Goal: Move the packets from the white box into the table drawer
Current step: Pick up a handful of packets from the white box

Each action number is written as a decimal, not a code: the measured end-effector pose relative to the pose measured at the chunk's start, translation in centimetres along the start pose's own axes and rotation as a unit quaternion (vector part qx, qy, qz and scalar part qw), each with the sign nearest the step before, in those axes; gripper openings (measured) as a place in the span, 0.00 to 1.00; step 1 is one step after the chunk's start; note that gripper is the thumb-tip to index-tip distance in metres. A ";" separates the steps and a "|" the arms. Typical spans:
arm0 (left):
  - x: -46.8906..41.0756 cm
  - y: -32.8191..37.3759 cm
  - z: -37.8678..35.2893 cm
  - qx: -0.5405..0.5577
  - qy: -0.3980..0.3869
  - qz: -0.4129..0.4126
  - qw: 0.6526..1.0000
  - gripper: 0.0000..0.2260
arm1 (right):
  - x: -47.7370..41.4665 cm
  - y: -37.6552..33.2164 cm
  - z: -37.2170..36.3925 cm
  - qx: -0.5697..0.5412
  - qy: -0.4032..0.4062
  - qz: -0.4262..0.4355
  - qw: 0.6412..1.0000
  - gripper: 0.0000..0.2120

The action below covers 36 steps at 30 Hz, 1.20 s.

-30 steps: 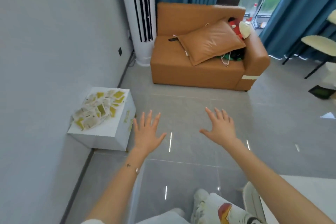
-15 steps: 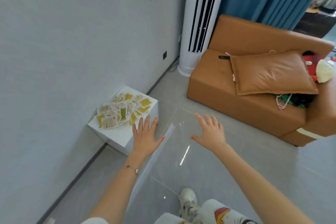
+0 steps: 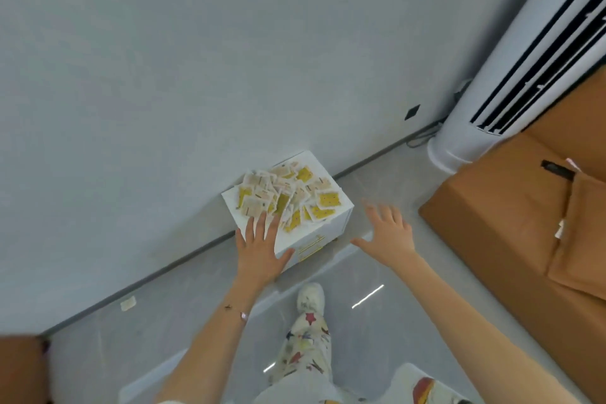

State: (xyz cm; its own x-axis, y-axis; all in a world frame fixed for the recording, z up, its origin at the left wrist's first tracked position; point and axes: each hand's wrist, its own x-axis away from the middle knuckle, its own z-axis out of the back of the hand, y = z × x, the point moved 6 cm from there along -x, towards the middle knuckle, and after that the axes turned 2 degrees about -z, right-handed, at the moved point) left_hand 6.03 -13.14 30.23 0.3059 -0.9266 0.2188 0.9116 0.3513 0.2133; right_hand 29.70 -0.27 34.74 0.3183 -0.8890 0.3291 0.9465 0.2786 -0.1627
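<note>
- Neither grip holds anything: the left hand is spread flat with straight fingers over the near edge of the square white box. Its fingertips reach the rim of the pile, but I cannot tell whether they touch it.
- Equally released, the right hand hangs with fanned fingers over the grey tiled floor, just beside the box's right corner.
- The loose heap of small flat yellow-and-white packets lies on top of the box and covers most of it.
- By my judgement nothing has been moved yet and the whole heap is left to shift. No table drawer is clearly in view. The thin gold bar handles on the box's front may or may not belong to it.
- The box backs onto the pale grey wall, so reach comes from the front and right only. Packets at those edges look likely to slide off.
- Open floor runs right to the orange-brown sofa and the white tower air conditioner. A white shoe stands near the box front.
</note>
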 end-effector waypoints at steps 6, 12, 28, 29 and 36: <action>-8.8 -2.8 -1.2 0.022 -0.018 0.045 0.999 0.42 | -10.7 -1.8 0.6 0.039 -0.016 0.043 0.998 0.43; -15.3 -4.5 -1.8 0.042 -0.041 0.105 0.993 0.44 | -18.8 -3.2 1.1 0.049 -0.057 0.053 0.996 0.43; -23.6 -6.3 -20.1 0.232 -0.053 0.346 0.907 0.41 | -36.3 -2.1 -17.9 0.004 -0.268 0.044 0.962 0.42; -24.0 -7.1 -21.4 0.237 -0.050 0.352 0.904 0.41 | -37.5 -1.8 -19.2 0.013 -0.268 0.048 0.962 0.43; -26.1 -13.3 -27.8 0.363 0.043 0.443 0.819 0.37 | -43.8 1.1 -26.8 -0.007 -0.265 0.002 0.964 0.46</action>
State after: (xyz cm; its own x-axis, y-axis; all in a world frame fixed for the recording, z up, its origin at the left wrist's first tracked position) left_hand -6.42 2.63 -4.78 0.8059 -0.2610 0.5315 -0.0710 0.8486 0.5243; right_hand 15.40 29.25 -4.81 0.3075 -0.5769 0.7567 0.9458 0.2725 -0.1767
